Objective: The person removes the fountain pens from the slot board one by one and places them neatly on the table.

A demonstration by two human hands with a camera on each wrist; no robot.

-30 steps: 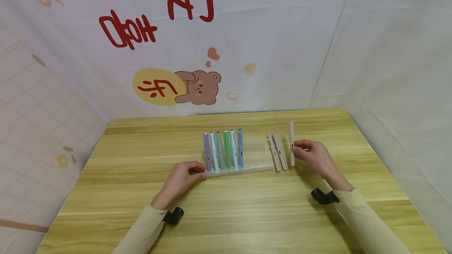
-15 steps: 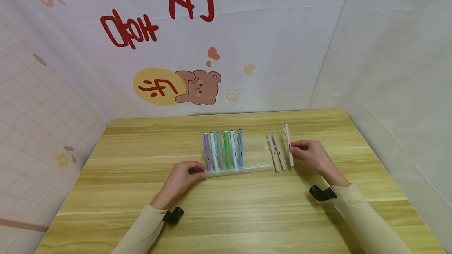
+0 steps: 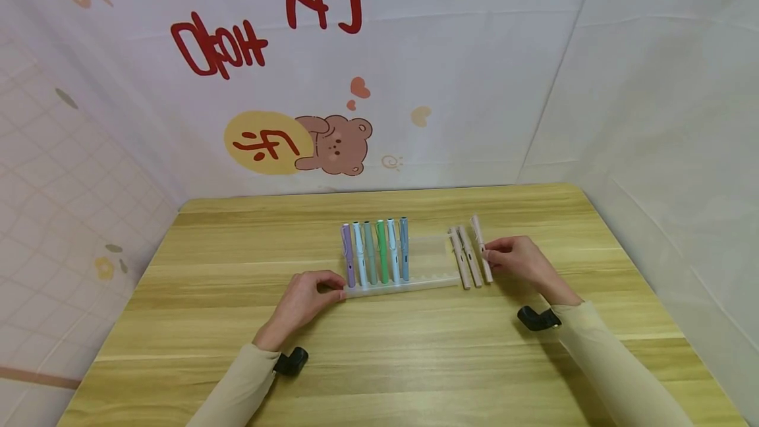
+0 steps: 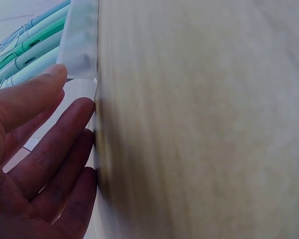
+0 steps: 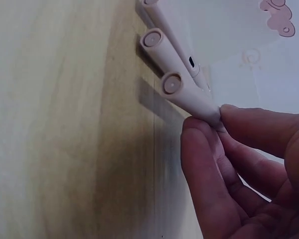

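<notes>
My right hand point(image 3: 523, 262) pinches a pale pinkish-beige pen point(image 3: 482, 249) between thumb and fingertips. The pen tilts, its clip end away from me; in the right wrist view its round end point(image 5: 172, 83) faces the camera. Left of it lie two similar beige pens point(image 3: 459, 259), side by side and angled. My left hand point(image 3: 305, 302) touches the left end of a clear plastic pen rack point(image 3: 435, 282), its fingers fairly straight. In the left wrist view, a digit point(image 4: 52, 74) meets the rack's end point(image 4: 82, 62). Purple, light-blue, grey-green, green and blue pens point(image 3: 382, 252) rest in the rack.
The rack's right part shows bare notches, just left of the beige pens. A wooden table point(image 3: 391, 361) carries everything. Behind it hangs a white printed backdrop point(image 3: 474, 71), with pale side walls at left and right.
My right hand has moved slightly left, bringing the pen closer to the two beige pens. The pen has tipped from nearly straight to leaning left. My left hand has stayed put.
</notes>
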